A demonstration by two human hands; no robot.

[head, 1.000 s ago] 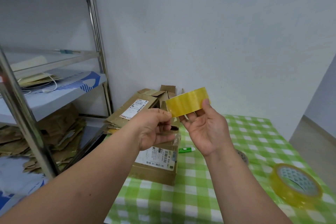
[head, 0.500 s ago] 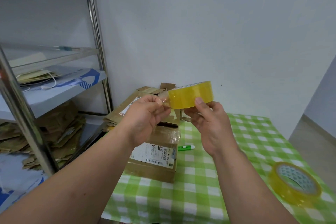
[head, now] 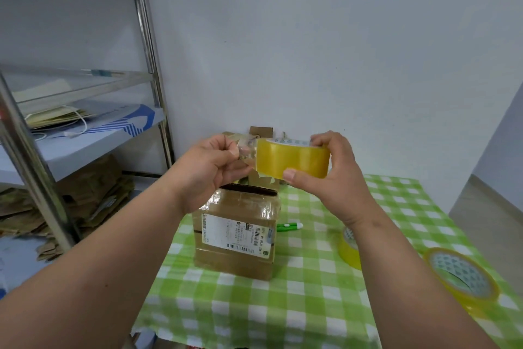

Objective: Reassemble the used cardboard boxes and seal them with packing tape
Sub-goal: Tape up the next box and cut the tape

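My right hand (head: 334,178) grips a yellow roll of packing tape (head: 293,157) in the air above the table. My left hand (head: 210,167) pinches the clear loose end of the tape (head: 247,150), peeled a short way off the roll's left side. Below both hands stands a brown cardboard box (head: 236,235) with a white shipping label and old tape on it. Its top shows a dark open gap. More flattened cardboard (head: 260,132) is partly hidden behind the hands.
A green checked tablecloth (head: 254,306) covers the table. Two more tape rolls lie at the right, one (head: 349,246) by my right wrist, another (head: 464,278) near the edge. A green and white pen-like item (head: 288,226) lies beside the box. A metal shelf (head: 85,136) holding cardboard stands left.
The roll has turned from edge-on to its side and my right hand now wraps over it. My left hand has peeled the tape end away to the left.
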